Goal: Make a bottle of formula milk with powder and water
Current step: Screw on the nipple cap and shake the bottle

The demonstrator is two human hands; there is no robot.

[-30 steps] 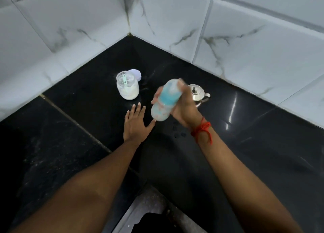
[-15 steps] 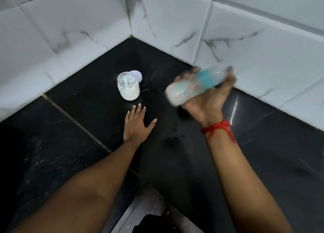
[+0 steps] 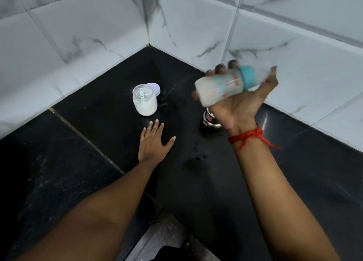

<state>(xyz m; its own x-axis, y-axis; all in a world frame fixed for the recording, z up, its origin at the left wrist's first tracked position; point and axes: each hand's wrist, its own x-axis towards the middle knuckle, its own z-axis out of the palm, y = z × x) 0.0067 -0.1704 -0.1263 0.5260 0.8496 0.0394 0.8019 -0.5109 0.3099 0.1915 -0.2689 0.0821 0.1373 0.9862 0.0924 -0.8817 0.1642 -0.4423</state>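
Head view: our right hand grips the baby bottle on its side, raised above the black counter, teal collar toward the wall. Our left hand lies flat and open on the counter, near the powder jar by the corner.

We look down on a glossy black stone counter crossed by a thin pale seam, running into a corner where two walls of white marble-veined tiles with grey grout lines meet, soft light glinting off the dark surface.
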